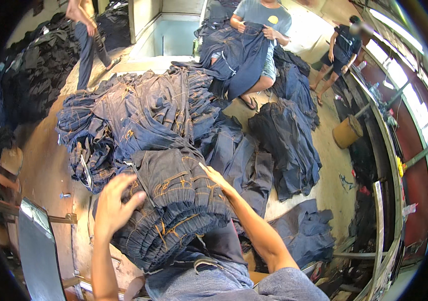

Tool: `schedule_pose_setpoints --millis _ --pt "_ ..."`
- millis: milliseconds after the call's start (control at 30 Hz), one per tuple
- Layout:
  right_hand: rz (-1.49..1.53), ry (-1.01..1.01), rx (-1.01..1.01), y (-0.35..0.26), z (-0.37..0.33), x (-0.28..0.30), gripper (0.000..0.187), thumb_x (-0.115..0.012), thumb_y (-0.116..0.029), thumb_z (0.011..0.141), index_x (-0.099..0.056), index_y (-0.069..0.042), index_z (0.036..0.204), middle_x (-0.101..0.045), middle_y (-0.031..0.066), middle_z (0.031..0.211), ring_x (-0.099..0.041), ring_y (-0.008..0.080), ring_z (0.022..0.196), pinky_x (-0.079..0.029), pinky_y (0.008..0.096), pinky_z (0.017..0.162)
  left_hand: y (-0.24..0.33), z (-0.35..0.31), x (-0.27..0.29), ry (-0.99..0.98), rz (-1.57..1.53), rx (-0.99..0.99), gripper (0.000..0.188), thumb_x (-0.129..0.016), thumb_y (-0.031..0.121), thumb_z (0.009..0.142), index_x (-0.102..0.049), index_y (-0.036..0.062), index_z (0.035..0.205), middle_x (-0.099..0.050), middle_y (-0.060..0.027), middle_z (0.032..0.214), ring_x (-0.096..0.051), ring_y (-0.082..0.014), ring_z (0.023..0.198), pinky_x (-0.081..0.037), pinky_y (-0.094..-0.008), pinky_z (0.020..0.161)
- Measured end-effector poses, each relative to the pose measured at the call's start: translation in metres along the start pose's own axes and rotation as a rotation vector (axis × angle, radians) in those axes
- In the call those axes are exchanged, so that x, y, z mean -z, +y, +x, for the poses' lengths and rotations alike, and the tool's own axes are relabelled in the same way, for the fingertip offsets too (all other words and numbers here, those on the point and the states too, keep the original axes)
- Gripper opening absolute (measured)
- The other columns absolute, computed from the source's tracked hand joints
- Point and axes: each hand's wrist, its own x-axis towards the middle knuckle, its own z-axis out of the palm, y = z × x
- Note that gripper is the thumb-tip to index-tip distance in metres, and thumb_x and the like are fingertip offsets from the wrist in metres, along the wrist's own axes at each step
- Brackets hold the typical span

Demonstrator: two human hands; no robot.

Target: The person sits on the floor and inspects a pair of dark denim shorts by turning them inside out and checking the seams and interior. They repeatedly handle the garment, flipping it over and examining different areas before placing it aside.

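Note:
A thick stack of dark denim trousers [173, 195] with gathered waistbands and orange stitching rests at my lap, waistbands toward me. My left hand [117, 203] is at the stack's left side, thumb and fingers spread apart; I cannot tell whether it touches the cloth. Along the right side of the top pair lies my right hand [215, 178], its fingers stretched out and gripping nothing. Just beyond the stack rises a big heap of jeans [143, 108], blue and brownish, with loose orange threads.
More dark trousers [286, 145] lie piled on the right, with another bundle [301, 233] nearer me. Ahead, a person [261, 20] holds up a pair of jeans. Other people stand far left and far right. A yellow cylinder [347, 132] and a dark panel [38, 251] flank me.

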Motion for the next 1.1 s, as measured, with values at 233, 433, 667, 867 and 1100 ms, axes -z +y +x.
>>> schedule_pose_setpoints --millis 233,433,667,867,1100 --pt "-0.051 0.128 0.16 0.033 -0.058 -0.027 0.054 -0.063 -0.033 0.111 -0.062 -0.002 0.155 -0.073 0.0222 0.145 -0.07 0.0343 0.137 -0.051 0.04 0.117 -0.036 0.055 -0.065 -0.421 0.051 0.006 0.086 -0.066 0.066 0.104 -0.047 0.0151 0.17 -0.036 -0.0254 0.178 -0.025 -0.046 0.168 -0.013 -0.0636 0.137" --pt "-0.183 0.304 0.053 -0.013 -0.2 -0.09 0.048 -0.062 -0.034 0.112 -0.067 -0.005 0.15 -0.074 0.0212 0.142 -0.07 0.0405 0.134 -0.054 0.0473 0.113 -0.048 -0.011 -0.04 -0.398 -0.103 -0.136 0.087 -0.074 0.06 0.097 -0.049 0.0194 0.17 -0.047 -0.0208 0.169 -0.028 -0.0451 0.167 -0.01 -0.0665 0.137" --pt "-0.296 0.308 -0.003 -0.059 -0.232 -0.067 0.046 -0.067 -0.032 0.111 -0.07 0.0 0.145 -0.076 0.0256 0.136 -0.076 0.0382 0.124 -0.058 0.0456 0.105 -0.027 -0.031 -0.047 -0.332 -0.153 -0.084 0.087 -0.074 0.063 0.095 -0.054 0.0185 0.168 -0.047 -0.0181 0.172 -0.03 -0.0416 0.167 -0.01 -0.0636 0.138" --pt "-0.626 0.499 0.385 -0.153 -0.194 0.01 0.039 -0.073 -0.024 0.108 -0.072 -0.002 0.14 -0.073 0.0216 0.141 -0.071 0.0312 0.133 -0.056 0.04 0.11 0.009 0.004 -0.074 -0.046 -0.183 0.057 0.064 -0.086 0.044 0.095 -0.066 0.0058 0.143 -0.059 -0.0204 0.146 -0.059 -0.0383 0.136 -0.047 -0.0481 0.118" --pt "-0.608 -0.118 1.066 -0.213 -0.196 -0.066 0.061 -0.068 -0.05 0.108 -0.066 -0.005 0.149 -0.066 0.0205 0.15 -0.059 0.0393 0.145 -0.047 0.0515 0.119 0.032 -0.012 -0.046 -0.039 -0.014 -0.053 0.015 -0.072 0.01 0.101 -0.066 0.0009 0.111 -0.066 -0.0163 0.105 -0.068 -0.0362 0.105 -0.054 -0.0462 0.093"
